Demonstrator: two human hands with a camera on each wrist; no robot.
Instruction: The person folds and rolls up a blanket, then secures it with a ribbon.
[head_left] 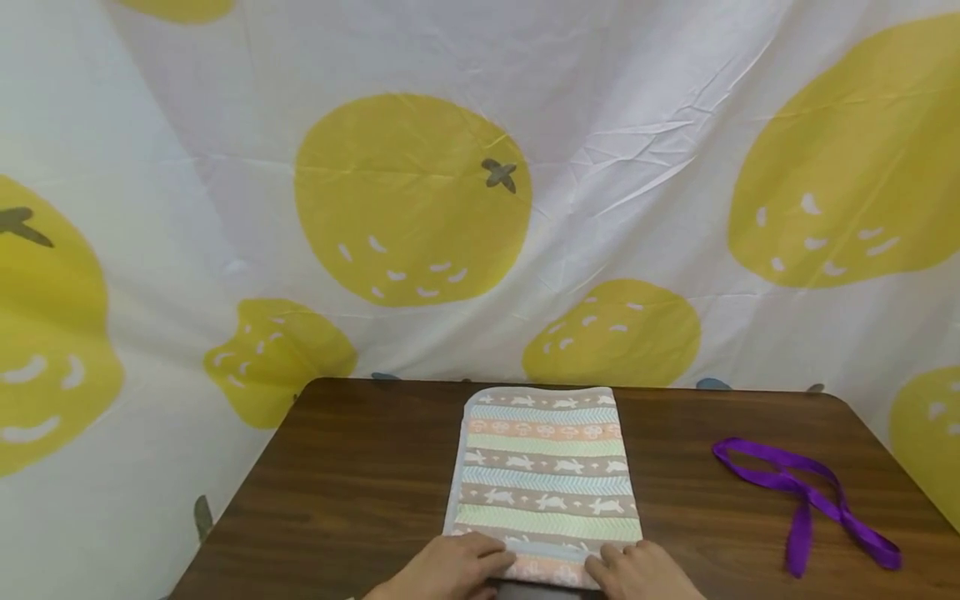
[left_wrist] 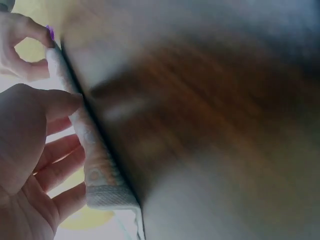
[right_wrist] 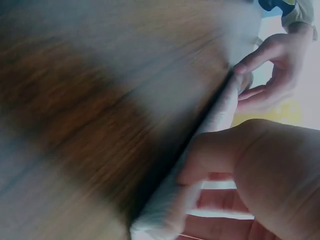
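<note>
Dark wood bench (head_left: 360, 483): left hand (head_left: 453, 567) and right hand (head_left: 643, 571) pinch a striped cloth (head_left: 547, 471) along its near edge; even tension should keep it straight.

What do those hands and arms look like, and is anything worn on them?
Both the left hand and right hand are human and ungloved, with no markings showing. In the right wrist view, a pale cuff adjoins the left hand. Something grey adjoins the right hand, too cropped to name.

Both hands (head_left: 450, 568) (head_left: 643, 572), fingers (left_wrist: 64, 170) seemingly curled
</note>
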